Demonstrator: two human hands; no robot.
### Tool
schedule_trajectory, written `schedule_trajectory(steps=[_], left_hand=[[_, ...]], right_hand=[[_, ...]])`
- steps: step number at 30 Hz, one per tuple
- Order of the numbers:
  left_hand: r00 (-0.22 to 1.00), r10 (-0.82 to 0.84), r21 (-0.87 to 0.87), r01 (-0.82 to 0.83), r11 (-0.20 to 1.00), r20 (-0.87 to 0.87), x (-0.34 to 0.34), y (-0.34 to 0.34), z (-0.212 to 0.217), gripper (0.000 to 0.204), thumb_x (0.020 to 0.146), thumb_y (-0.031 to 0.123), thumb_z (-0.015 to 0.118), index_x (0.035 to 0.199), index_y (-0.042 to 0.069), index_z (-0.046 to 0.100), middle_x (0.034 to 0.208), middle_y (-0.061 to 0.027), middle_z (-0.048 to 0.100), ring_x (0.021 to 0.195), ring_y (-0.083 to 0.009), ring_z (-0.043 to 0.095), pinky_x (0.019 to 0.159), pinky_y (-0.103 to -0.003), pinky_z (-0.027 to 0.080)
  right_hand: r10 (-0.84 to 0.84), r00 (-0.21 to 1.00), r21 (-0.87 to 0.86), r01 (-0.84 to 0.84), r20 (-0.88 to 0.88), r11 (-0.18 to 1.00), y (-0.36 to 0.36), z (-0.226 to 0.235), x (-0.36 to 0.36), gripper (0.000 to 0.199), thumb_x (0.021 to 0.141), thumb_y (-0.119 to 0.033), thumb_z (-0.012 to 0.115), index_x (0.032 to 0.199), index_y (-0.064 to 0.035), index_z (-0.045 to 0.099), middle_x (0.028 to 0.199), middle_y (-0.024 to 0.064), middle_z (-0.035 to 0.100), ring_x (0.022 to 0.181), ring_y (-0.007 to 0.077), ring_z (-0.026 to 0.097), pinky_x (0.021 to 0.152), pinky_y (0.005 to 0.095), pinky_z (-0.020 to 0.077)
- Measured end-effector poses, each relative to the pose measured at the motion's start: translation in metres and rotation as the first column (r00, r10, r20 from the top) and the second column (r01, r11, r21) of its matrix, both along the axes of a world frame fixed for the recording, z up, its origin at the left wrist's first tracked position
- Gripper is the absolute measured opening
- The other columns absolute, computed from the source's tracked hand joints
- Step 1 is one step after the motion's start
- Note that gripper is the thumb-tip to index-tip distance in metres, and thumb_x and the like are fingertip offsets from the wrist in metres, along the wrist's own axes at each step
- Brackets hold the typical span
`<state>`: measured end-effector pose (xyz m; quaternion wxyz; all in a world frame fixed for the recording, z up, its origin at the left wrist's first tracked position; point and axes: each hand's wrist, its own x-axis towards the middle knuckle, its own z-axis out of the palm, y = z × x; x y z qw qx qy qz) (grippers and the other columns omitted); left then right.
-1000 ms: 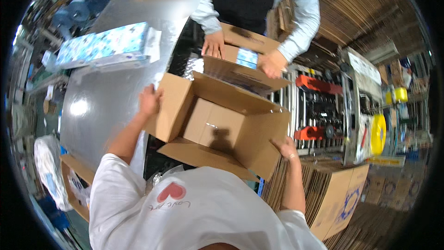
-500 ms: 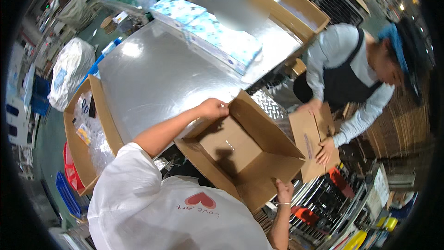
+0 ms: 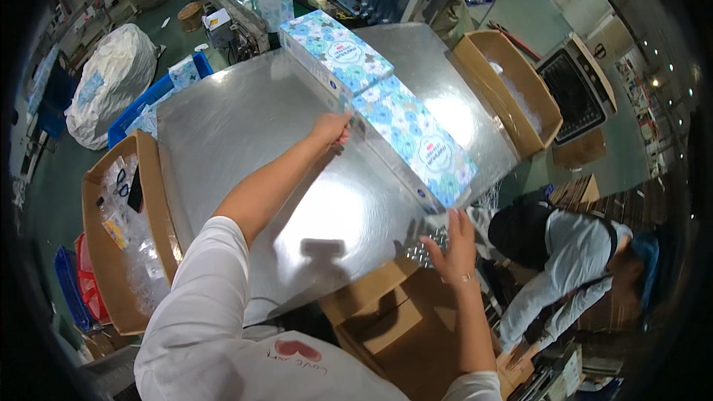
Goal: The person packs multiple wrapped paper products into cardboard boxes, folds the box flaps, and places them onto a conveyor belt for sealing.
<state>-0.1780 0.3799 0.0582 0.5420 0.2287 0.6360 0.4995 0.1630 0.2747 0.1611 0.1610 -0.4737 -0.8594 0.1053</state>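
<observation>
Two long packs with blue-and-white flower print, the farther pack [image 3: 338, 48] and the nearer pack [image 3: 416, 141], lie end to end across the metal table [image 3: 238, 126]. My left hand [image 3: 330, 131] is closed, its curled fingers against the packs' near side around where they meet; nothing shows in them. My right hand [image 3: 457, 249] is open with fingers apart, its fingertips at the nearer pack's right end. Below the table's front edge stands an open cardboard box [image 3: 438, 304], partly under my right forearm.
A long carton [image 3: 152, 208] with clear plastic, scissors and a dark phone-like thing stands at the left. Another carton [image 3: 538, 100] is at the table's far right. A co-worker [image 3: 579, 252] bends down at the right. A flowered pack [image 3: 275, 0] stands beyond the table.
Both hands have let go of the cardboard box, now lower against the table's edge, and have moved up to the flowered packs. The co-worker has bent lower.
</observation>
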Motion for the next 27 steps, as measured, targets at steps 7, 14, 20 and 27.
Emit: schedule_trajectory(steps=[7, 14, 20, 27], left_hand=[[0.978, 0.161, -0.047, -0.169, 0.985, -0.134, -0.061, 0.114, -0.013, 0.044, 0.082, 0.040, 0.057, 0.065, -0.001, 0.055, 0.052, -0.0081, 0.054, 0.041, -0.0163, 0.050, 0.038, -0.029, 0.042], [0.966, 0.256, 0.048, -0.253, 0.966, -0.048, -0.096, 0.147, -0.029, 0.022, 0.077, 0.014, 0.059, 0.063, -0.003, 0.057, 0.054, -0.0109, 0.056, 0.044, -0.0197, 0.053, 0.043, -0.034, 0.044], [0.837, -0.043, 0.188, 0.172, 0.967, -0.546, -0.139, 0.033, -0.006, 0.019, 0.071, 0.006, 0.054, 0.053, 0.001, 0.053, 0.050, -0.0099, 0.055, 0.039, -0.0180, 0.051, 0.040, -0.031, 0.041], [0.566, -0.221, 0.065, 0.441, 0.895, -0.794, -0.038, -0.169, 0.076, 0.016, 0.066, 0.013, 0.064, 0.054, 0.006, 0.055, 0.052, -0.0113, 0.054, 0.051, -0.0275, 0.055, 0.050, -0.034, 0.042]], right_hand=[[-0.207, 0.949, -0.041, 0.222, 0.237, 0.974, 0.188, -0.057, -0.058, 0.105, 0.054, -0.056, 0.073, 0.125, 0.0088, 0.033, 0.125, 0.0307, 0.036, 0.117, 0.0402, 0.037, 0.098, 0.0488, 0.0266], [-0.448, 0.883, -0.709, 0.406, 0.141, 0.577, 0.227, -0.050, -0.037, 0.071, 0.059, -0.037, 0.080, 0.103, 0.0133, 0.055, 0.093, 0.0193, 0.062, 0.083, 0.0224, 0.062, 0.070, 0.0326, 0.0494], [-0.527, 0.850, -0.778, 0.343, 0.018, 0.527, 0.200, -0.051, -0.013, 0.063, 0.066, -0.037, 0.076, 0.101, 0.0109, 0.056, 0.095, 0.0170, 0.062, 0.085, 0.0197, 0.060, 0.073, 0.0319, 0.0474], [-0.221, 0.960, -0.807, -0.010, -0.174, 0.591, 0.153, -0.072, -0.122, 0.061, 0.067, -0.029, 0.077, 0.107, 0.0083, 0.052, 0.098, 0.0152, 0.061, 0.088, 0.0206, 0.058, 0.078, 0.0317, 0.0465]])
